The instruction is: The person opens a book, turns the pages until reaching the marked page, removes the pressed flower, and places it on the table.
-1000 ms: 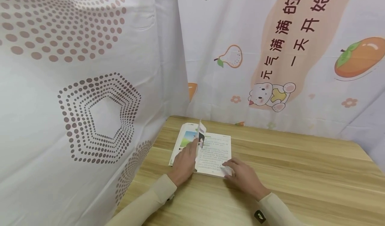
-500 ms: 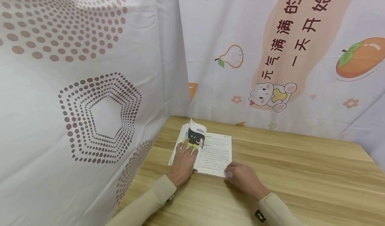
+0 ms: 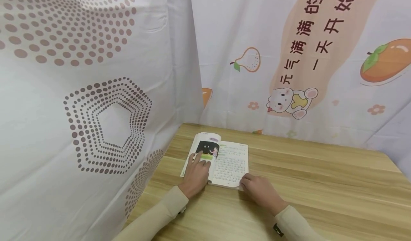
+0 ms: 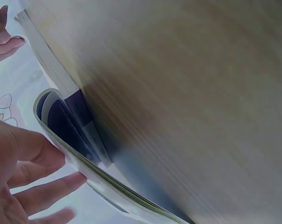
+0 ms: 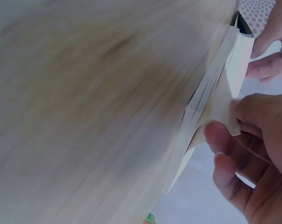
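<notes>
An open book (image 3: 230, 164) lies on the wooden table, its left page showing a picture of a dark board and a figure, its right page filled with text. My left hand (image 3: 195, 177) rests on the left page with fingers extended over the picture. In the left wrist view those fingers (image 4: 52, 189) touch the page surface, and the left part of the book curves up beside the spine. At the lower right corner, my right hand (image 3: 261, 191) pinches a page. The right wrist view shows this page (image 5: 222, 109) bent up between thumb and fingers.
The wooden table (image 3: 305, 177) extends to the right of the book. A white curtain with dotted patterns (image 3: 38, 127) hangs close on the left. Behind the table hangs another curtain with fruit prints and writing (image 3: 224, 91).
A raised leaf has come down to the left under my left hand, uncovering the dark picture. My right hand has gone from resting on the right page to pinching its lower corner.
</notes>
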Demonstrator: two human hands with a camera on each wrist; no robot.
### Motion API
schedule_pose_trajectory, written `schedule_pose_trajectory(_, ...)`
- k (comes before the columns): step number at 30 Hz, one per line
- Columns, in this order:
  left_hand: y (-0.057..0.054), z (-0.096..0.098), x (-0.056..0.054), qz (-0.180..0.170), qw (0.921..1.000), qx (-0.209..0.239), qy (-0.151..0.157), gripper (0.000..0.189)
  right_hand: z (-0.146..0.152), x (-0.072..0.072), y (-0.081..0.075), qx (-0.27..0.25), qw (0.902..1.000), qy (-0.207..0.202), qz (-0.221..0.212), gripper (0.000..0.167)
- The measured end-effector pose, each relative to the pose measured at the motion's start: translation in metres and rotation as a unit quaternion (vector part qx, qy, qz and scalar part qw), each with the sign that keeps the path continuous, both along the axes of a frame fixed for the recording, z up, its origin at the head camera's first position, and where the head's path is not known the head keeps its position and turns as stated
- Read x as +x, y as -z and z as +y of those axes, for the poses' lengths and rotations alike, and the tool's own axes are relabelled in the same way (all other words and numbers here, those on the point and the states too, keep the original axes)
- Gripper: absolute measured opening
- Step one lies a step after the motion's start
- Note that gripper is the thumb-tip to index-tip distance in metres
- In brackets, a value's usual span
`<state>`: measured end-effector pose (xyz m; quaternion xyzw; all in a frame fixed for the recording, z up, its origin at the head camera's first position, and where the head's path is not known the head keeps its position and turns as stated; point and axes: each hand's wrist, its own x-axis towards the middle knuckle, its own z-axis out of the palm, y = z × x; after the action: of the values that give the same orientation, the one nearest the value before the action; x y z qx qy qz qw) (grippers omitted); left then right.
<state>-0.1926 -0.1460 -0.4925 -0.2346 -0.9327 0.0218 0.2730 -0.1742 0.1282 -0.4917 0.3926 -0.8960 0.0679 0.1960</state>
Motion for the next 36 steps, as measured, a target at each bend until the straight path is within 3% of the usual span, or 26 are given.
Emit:
schedule_pose_trajectory(8, -0.003, 0.003, 0.0, -0.026, 0.9994, 0.008, 0.02, 0.014, 0.001, 0.001, -0.003, 0.01, 0.9998, -0.012, 0.016, 0.018)
schedule_pose_trajectory(15, -0.005, 0.008, 0.002, -0.05, 0.9968, 0.036, 0.052, 0.005, 0.001, 0.002, -0.006, -0.006, 0.9999, -0.012, 0.002, 0.016)
schedule_pose_trajectory(25, -0.002, 0.012, 0.006, -0.039, 0.9985, -0.004, 0.038, 0.061, 0.001, 0.001, -0.006, -0.085, 0.9959, -0.004, -0.033, 0.011)
schedule_pose_trajectory(31, -0.001, 0.015, 0.007, -0.03, 0.9985, -0.023, 0.038, 0.072, -0.001, 0.001, -0.008, -0.1, 0.9941, 0.026, -0.032, 0.014)
schedule_pose_trajectory(36, -0.001, 0.015, 0.006, -0.018, 0.9987, -0.024, 0.041, 0.07, -0.003, 0.002, -0.011, -0.14, 0.9877, 0.059, -0.037, 0.017)
